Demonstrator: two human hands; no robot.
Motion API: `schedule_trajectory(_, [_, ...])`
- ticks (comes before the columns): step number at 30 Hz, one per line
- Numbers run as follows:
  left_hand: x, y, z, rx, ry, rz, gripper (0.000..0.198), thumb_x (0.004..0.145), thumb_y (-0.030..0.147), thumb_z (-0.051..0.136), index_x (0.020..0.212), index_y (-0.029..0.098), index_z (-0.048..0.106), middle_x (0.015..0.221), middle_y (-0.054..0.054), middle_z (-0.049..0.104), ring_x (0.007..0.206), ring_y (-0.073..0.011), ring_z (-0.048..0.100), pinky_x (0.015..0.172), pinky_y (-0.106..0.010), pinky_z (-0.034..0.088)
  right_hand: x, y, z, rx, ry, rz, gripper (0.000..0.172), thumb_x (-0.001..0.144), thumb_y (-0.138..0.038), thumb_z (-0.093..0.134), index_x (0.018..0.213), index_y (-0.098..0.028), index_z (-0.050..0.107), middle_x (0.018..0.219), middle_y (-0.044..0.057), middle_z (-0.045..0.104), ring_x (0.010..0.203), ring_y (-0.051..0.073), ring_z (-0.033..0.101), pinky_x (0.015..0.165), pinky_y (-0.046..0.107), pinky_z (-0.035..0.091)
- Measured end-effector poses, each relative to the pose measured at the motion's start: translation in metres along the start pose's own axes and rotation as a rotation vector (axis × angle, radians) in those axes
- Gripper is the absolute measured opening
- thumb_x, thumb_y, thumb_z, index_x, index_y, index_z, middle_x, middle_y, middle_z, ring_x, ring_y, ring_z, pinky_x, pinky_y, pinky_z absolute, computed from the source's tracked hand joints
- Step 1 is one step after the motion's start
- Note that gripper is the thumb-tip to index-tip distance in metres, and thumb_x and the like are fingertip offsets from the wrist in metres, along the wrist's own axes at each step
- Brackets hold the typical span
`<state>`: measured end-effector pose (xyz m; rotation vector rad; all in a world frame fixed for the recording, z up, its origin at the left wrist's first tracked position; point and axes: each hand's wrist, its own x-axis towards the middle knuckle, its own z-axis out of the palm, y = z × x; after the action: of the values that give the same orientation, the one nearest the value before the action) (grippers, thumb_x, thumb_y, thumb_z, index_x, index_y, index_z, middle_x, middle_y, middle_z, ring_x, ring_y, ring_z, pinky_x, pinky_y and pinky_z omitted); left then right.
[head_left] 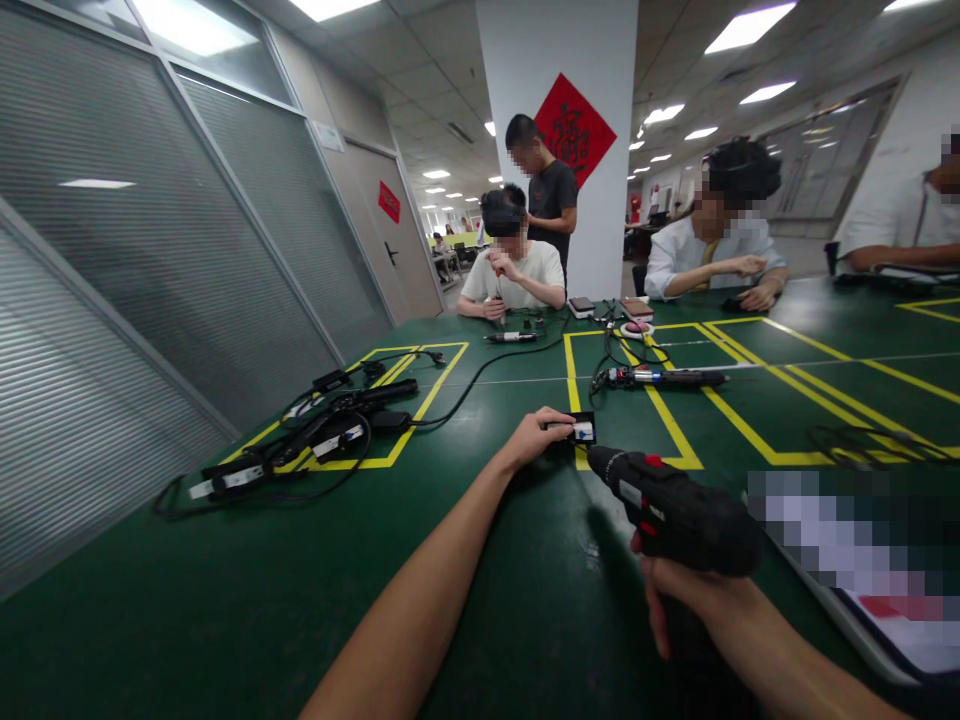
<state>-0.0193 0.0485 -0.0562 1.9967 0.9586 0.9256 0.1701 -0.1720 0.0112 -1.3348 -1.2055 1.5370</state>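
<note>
My right hand (679,590) grips the handle of a black cordless drill (675,505) with red accents. The drill's chuck points up and left, close to the near right side of a small black box-like piece (592,424). Whether the bit touches that piece I cannot make out. My left hand (536,436) has its fingers closed on the left side of the piece, holding it at the tabletop. A white and blue part shows in the middle of the piece. My palm and part of the drill handle are hidden.
Black tools with cables (330,425) lie at the left of the green table (300,600). A slim pen-shaped power tool (667,378) rests beyond my hands. At the near right is a flat device (832,590), partly blurred out. Several people sit or stand across the table.
</note>
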Motion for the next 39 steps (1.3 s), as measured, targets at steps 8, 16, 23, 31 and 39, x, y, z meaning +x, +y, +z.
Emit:
schedule_trajectory(8, [0.0001, -0.0017, -0.0013, 0.003, -0.016, -0.001, 0.03, 0.073, 0.035, 0.056, 0.097, 0.019, 0.065, 0.098, -0.005, 0.058, 0.094, -0.0178, 0.052, 0.086, -0.029, 0.039, 0.0013, 0.0025, 0.0004, -0.006, 0.01, 0.004, 0.032, 0.073, -0.031, 0.048, 0.103, -0.019, 0.052, 0.04, -0.006, 0.055, 0.044, 0.019, 0.059, 0.055, 0.033, 0.046])
schedule_trajectory(16, [0.0008, -0.0041, -0.0011, -0.009, -0.011, 0.015, 0.028, 0.074, 0.032, 0.055, 0.097, 0.019, 0.065, 0.097, -0.005, 0.059, 0.093, -0.0179, 0.052, 0.087, -0.03, 0.038, 0.001, 0.0019, -0.0004, -0.044, 0.005, 0.025, 0.016, 0.073, -0.032, 0.047, 0.077, -0.021, 0.058, 0.04, -0.003, 0.056, 0.045, 0.018, 0.058, 0.052, 0.03, 0.044])
schedule_trajectory(23, [0.0009, -0.0058, -0.0019, -0.007, -0.026, 0.019, 0.029, 0.075, 0.032, 0.055, 0.098, 0.018, 0.064, 0.098, -0.005, 0.058, 0.094, -0.0177, 0.052, 0.087, -0.029, 0.038, -0.0008, 0.0001, 0.0003, -0.005, -0.005, 0.012, 0.023, 0.072, -0.033, 0.048, 0.09, -0.02, 0.053, 0.042, -0.005, 0.054, 0.043, 0.016, 0.055, 0.052, 0.03, 0.042])
schedule_trajectory(31, [0.0009, -0.0043, -0.0014, -0.008, -0.022, 0.008, 0.028, 0.075, 0.03, 0.055, 0.098, 0.018, 0.065, 0.098, -0.006, 0.058, 0.095, -0.0179, 0.052, 0.087, -0.029, 0.038, -0.0009, 0.0007, 0.0038, -0.056, 0.007, 0.017, 0.029, 0.078, -0.037, 0.042, 0.096, -0.016, 0.047, 0.046, -0.004, 0.054, 0.046, 0.014, 0.051, 0.056, 0.028, 0.04])
schedule_trajectory(39, [0.0007, -0.0053, -0.0025, 0.014, -0.042, 0.013, 0.029, 0.074, 0.026, 0.055, 0.1, 0.018, 0.063, 0.1, -0.005, 0.057, 0.093, -0.0173, 0.052, 0.085, -0.028, 0.039, 0.0003, 0.0051, 0.0014, -0.026, -0.005, 0.006, 0.032, 0.076, -0.039, 0.043, 0.097, -0.015, 0.045, 0.048, -0.005, 0.056, 0.046, 0.014, 0.052, 0.057, 0.03, 0.04])
